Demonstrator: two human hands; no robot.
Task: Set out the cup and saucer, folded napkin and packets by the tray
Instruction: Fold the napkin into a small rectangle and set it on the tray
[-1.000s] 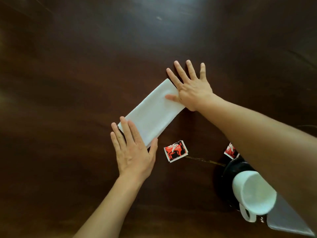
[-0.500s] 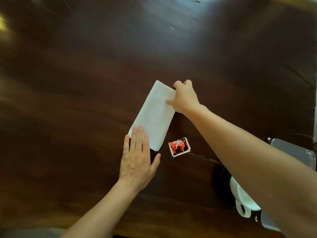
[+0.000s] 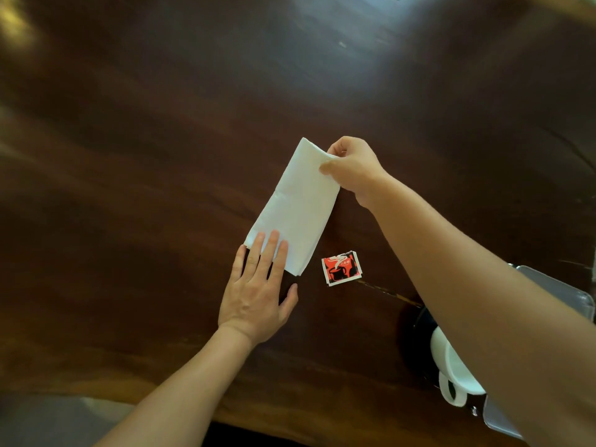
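Observation:
A white folded napkin [image 3: 296, 208] lies slanted on the dark wooden table [image 3: 129, 156]. My right hand [image 3: 353, 167] pinches its far right corner and lifts that end a little. My left hand [image 3: 258, 285] lies flat, its fingertips pressing the napkin's near end. A red and black packet [image 3: 341, 268] lies just right of the napkin's near end. At the lower right a white cup [image 3: 451, 372] rests on a black saucer [image 3: 419, 337], mostly hidden behind my right forearm.
A grey metal tray [image 3: 577, 295] shows at the right edge, partly behind my right arm, with another corner near the cup. The table's near edge runs along the bottom of the view.
My right hand went from lying flat at the napkin's far end to pinching its corner. The left hand slid back to the near end. The napkin now lies steeper.

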